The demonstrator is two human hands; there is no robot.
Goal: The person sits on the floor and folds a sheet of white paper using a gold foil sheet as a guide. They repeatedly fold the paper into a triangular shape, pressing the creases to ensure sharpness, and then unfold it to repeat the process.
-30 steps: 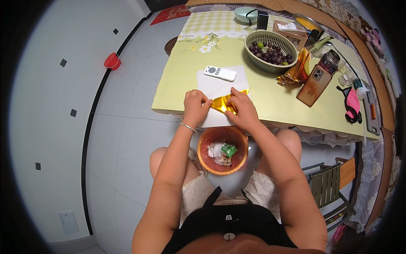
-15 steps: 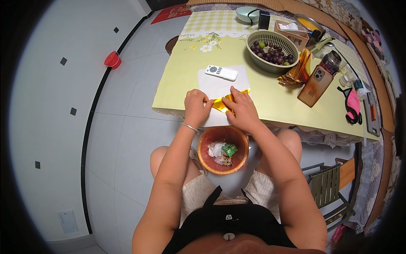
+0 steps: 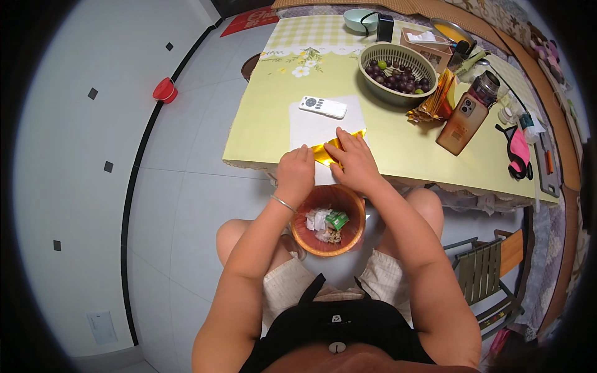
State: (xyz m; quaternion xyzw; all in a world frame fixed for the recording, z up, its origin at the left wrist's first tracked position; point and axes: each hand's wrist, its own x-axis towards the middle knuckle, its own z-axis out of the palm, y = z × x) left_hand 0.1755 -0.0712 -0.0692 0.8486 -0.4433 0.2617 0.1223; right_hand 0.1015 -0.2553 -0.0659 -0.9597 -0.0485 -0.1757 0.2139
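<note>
A shiny gold foil paper (image 3: 319, 155), folded into a slim pointed shape, lies on a white sheet (image 3: 303, 129) at the table's front edge. My left hand (image 3: 296, 173) is closed at the foil's left end, fingers curled together and thumb hidden. Lying over the right part of the foil, my right hand (image 3: 356, 163) presses it down with its fingers stretched out and apart. Just beyond the hands, a white remote control (image 3: 323, 107) rests on the sheet.
Below the table edge, between my knees, stands a lined trash bin (image 3: 328, 248) with litter in it. To the right are a basket (image 3: 398, 95) of grapes, a stack of gold foil papers (image 3: 438, 102), a phone (image 3: 462, 124) leaning on a jar (image 3: 484, 89), and a pink-and-black strap (image 3: 517, 152).
My left hand has shifted slightly down and turned, its fingers now pointing forward at the foil's left end. My right hand stays nearly in place on the foil.
</note>
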